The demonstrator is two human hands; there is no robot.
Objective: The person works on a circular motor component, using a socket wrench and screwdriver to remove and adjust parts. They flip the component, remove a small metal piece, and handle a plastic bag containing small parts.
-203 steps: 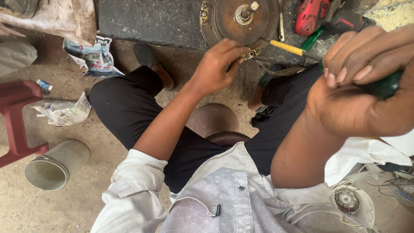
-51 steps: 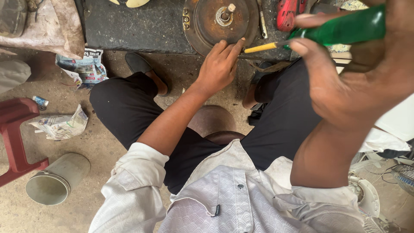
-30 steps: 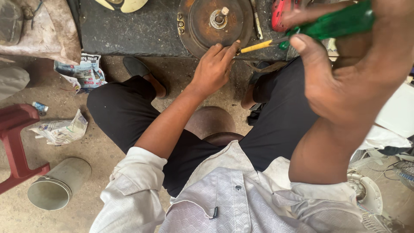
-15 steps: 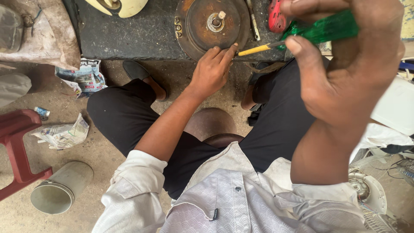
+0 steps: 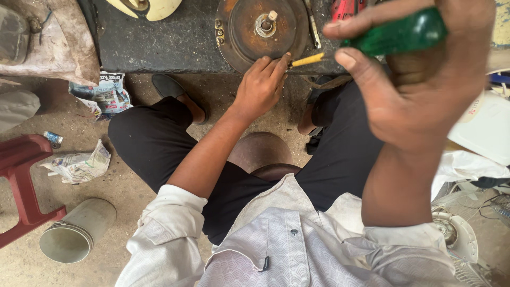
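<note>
My right hand (image 5: 419, 79) is raised close to the camera, closed around the green handle of a screwdriver (image 5: 396, 34). Its yellow-tipped shaft (image 5: 307, 60) points left toward a rusty round motor disc (image 5: 263, 29) with a central spindle, lying on a dark slab (image 5: 170, 42). My left hand (image 5: 260, 87) rests at the disc's lower edge, its fingertips touching the shaft's tip. I sit low, with black trousers and a pale patterned shirt in view.
A red plastic stool (image 5: 24, 186) and a grey cylindrical can (image 5: 77, 231) lie at the left on the dirt floor. Crumpled newspaper (image 5: 79, 165) sits nearby. A red tool (image 5: 345, 9) lies on the slab. White fan parts (image 5: 454, 236) are at the right.
My right hand with the green screwdriver has stayed raised, shifting slightly. My left hand stays at the disc's edge by the shaft tip. The view has tilted a little.
</note>
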